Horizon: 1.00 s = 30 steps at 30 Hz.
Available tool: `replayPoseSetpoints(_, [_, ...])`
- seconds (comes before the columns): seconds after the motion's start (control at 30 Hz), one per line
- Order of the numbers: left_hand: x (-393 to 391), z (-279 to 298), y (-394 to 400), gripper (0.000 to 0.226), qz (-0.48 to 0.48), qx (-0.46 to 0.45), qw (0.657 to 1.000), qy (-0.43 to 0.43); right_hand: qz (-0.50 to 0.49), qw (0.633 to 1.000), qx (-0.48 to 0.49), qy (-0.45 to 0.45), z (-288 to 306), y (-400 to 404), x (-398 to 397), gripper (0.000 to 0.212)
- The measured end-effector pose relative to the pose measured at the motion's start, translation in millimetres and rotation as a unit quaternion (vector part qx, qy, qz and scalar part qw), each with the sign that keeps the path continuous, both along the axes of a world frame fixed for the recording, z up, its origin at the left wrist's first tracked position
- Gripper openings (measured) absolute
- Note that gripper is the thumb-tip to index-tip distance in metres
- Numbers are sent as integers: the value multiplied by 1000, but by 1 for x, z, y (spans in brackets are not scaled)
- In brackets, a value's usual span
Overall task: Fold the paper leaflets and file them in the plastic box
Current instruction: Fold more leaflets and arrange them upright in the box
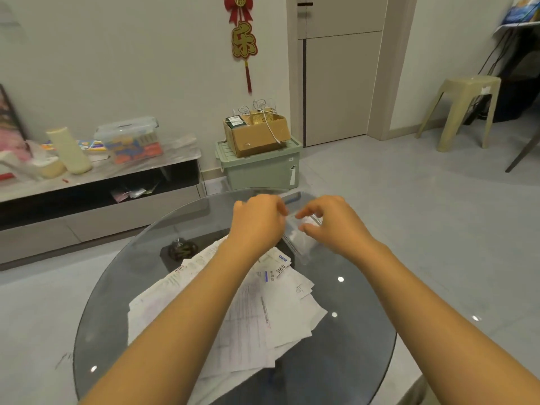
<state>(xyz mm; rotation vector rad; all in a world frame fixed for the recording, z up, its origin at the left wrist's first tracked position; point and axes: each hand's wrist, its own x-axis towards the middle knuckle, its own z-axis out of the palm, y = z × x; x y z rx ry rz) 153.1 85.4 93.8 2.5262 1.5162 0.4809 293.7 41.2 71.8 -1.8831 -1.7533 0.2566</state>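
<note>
While both of your hands work at the far side of the round grey glass table, the small clear plastic box sits between them, and the loose pile of white printed paper leaflets lies nearer to you, under your left forearm.

Your left hand has its fingers curled at the left edge of the box. I think they grip it, but the back of the hand hides the fingertips, so I cannot say it for sure. Your right hand has thumb and fingers bent close together, and they seem to pinch something small and white at the top of the box. Whether this is a folded leaflet or a part of the box, I cannot tell.

I judge that the box is light and smooth, and it may slide on the glass, so hold it by its side walls with one hand while the other hand puts paper in. The leaflets look thin and soft, some already creased. Probably they bend easily and slip over each other. Take one sheet by a free corner or edge at the right side of the pile, not from the middle.

The box is transparent and blurred, therefore its lid and its contents are hard to make out.
</note>
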Motion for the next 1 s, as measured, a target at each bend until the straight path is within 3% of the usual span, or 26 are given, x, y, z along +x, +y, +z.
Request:
replayPoseSetpoints(0.27, [-60, -41, -81, 20, 64, -88, 990, -91, 94, 993, -32, 65, -28, -30, -37, 19])
replayPoseSetpoints(0.5, [-97, -64, -94, 30, 67, -103, 992, 7, 147, 985, -80, 31, -51, -44, -45, 20])
replayPoseSetpoints(0.67, [-117, -80, -101, 64, 37, -157, 981, 104, 184, 977, -104, 10, -63, -48, -48, 23])
replayPoseSetpoints(0.8, [-127, -92, -107, 84, 3, -184, 974, 134, 247, 961, -117, -43, -69, -48, -54, 33])
replayPoseSetpoints(1.0, [-141, -102, -105, 59, -24, -156, 985, 69, 283, 946, -117, -107, -82, -50, -61, 38])
